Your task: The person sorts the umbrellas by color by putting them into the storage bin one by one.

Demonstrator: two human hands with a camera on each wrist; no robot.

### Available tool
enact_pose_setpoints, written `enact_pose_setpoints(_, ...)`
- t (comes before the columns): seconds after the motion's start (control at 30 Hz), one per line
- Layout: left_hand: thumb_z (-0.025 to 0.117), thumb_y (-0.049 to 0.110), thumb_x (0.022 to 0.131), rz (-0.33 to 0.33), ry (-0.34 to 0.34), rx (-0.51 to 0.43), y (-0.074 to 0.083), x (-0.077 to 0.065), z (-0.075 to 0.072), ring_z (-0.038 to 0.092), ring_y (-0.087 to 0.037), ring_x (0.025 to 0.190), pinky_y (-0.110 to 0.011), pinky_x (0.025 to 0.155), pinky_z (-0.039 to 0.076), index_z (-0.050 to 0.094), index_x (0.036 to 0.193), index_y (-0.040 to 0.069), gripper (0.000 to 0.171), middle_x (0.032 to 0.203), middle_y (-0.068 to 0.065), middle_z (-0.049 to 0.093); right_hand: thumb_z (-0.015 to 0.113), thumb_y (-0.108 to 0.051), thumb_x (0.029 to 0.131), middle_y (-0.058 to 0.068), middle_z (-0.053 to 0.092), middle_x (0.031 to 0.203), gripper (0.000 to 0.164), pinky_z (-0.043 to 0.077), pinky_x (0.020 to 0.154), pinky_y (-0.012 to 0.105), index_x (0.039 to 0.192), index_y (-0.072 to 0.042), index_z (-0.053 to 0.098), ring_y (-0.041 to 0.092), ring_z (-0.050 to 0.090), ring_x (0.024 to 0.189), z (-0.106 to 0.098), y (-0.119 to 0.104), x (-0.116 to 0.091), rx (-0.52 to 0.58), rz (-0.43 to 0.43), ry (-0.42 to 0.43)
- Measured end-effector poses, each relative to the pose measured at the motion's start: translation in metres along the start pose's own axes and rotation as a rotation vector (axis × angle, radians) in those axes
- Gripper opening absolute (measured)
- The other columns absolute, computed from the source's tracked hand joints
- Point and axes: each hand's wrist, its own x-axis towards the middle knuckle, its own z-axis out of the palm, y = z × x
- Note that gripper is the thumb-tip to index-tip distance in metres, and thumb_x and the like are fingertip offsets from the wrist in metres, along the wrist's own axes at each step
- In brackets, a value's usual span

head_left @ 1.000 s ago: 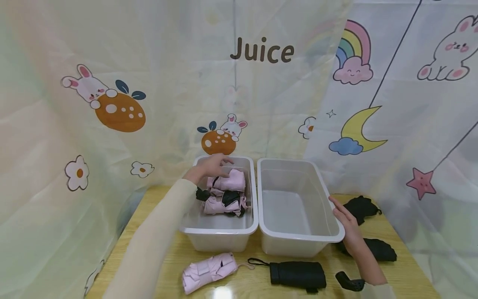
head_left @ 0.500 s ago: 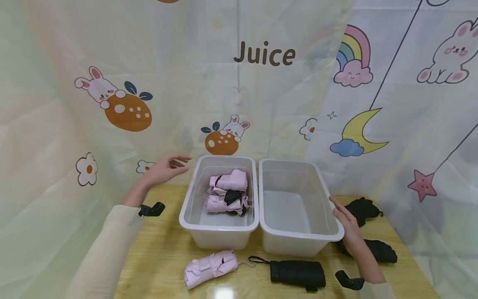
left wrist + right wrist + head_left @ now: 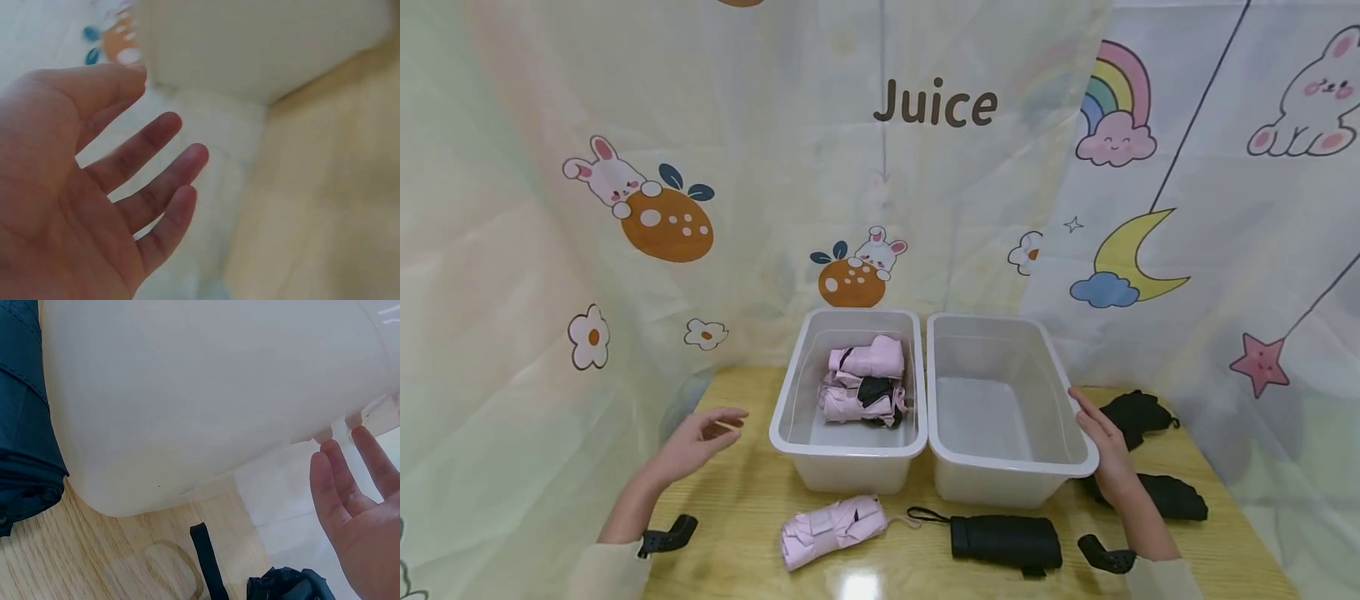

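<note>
My left hand (image 3: 696, 442) hovers over the table left of the bins, its fingers loosely bent and holding nothing. With nearly straight fingers, my right hand (image 3: 1108, 458) touches the right side of the right white bin (image 3: 1011, 464), whose inside is bare. Two folded pink umbrellas, a far one (image 3: 872, 360) and a near one (image 3: 846, 406) with a black part, lie in the left white bin (image 3: 850, 451). On the table in front are another folded pink umbrella (image 3: 833, 531) and a folded black umbrella (image 3: 1006, 540).
Beyond my right hand lie two black folded bundles, a rear one (image 3: 1138, 417) and a nearer one (image 3: 1176, 497), that look like umbrellas. The bins stand side by side on a wooden table (image 3: 730, 542). A printed curtain (image 3: 760, 167) hangs close behind and at both sides.
My left hand has pulled back out from above the left bin, moving left and toward me. My right hand stays at the right bin. The view shifts slightly.
</note>
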Motion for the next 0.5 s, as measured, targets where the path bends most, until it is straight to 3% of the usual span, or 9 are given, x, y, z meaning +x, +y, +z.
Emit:
enact_pose_setpoints(0.1, 0.062, 0.014, 0.097, -0.019, -0.084, -0.034, -0.003, -0.018, 0.026, 0.063, -0.031, 0.100, -0.032, 0.079, 0.051, 0.059, 0.128, 0.003, 0.033, 0.121, -0.018, 0.061, 0.040, -0.026, 0.106, -0.020, 0.039, 0.142, 0.050, 0.047, 0.083, 0.019, 0.154, -0.015, 0.030, -0.002, 0.050, 0.115, 0.000, 0.001, -0.003, -0.011, 0.003, -0.008)
enact_pose_setpoints(0.23, 0.062, 0.023, 0.097, -0.027, -0.218, -0.007, 0.004, -0.033, 0.055, 0.061, -0.034, 0.103, -0.038, 0.082, 0.048, 0.059, 0.129, 0.005, 0.037, 0.122, -0.016, 0.060, 0.039, -0.023, 0.106, -0.020, 0.039, 0.143, 0.049, 0.047, 0.083, 0.019, 0.154, -0.015, 0.030, -0.003, 0.050, 0.115, -0.001, 0.001, -0.007, -0.009, 0.004, -0.014)
enact_pose_setpoints(0.5, 0.068, 0.032, 0.092, 0.140, -0.323, 0.200, 0.030, -0.028, 0.094, 0.054, -0.030, 0.115, -0.045, 0.091, 0.046, 0.047, 0.142, 0.011, 0.059, 0.137, -0.005, 0.052, 0.039, -0.025, 0.106, -0.020, 0.038, 0.143, 0.050, 0.047, 0.082, 0.018, 0.154, -0.014, 0.028, -0.002, 0.050, 0.114, 0.001, 0.000, -0.003, -0.013, 0.007, 0.007)
